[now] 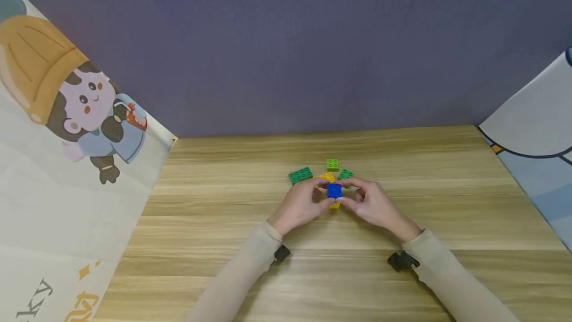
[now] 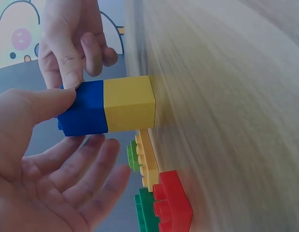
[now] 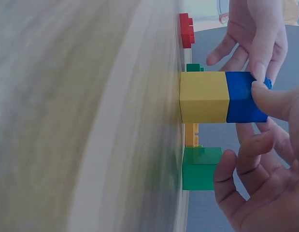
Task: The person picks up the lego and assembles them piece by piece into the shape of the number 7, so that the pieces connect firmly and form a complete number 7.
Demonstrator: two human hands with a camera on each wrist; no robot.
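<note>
A blue toy brick [image 1: 334, 191] sits on top of a pale yellow brick [image 2: 130, 103], and their sides line up in both wrist views. The yellow brick stands on the wooden table. My left hand [image 1: 303, 202] pinches the blue brick between thumb and fingers from the left. From the other side, my right hand [image 1: 374, 203] holds the same brick, its thumb [image 3: 271, 99] on the near face. Both thumb tips meet near the brick's upper edge. The remaining fingers of each hand spread around the far side, touching no other brick.
Behind the stack lie a dark green brick [image 1: 300, 175], an orange-yellow brick [image 1: 328, 177], a lime green brick [image 1: 332, 164] and another green brick [image 1: 346, 174]. A red brick [image 2: 176, 205] is beside them on the left. A dark panel [image 1: 321, 63] borders the table's back edge.
</note>
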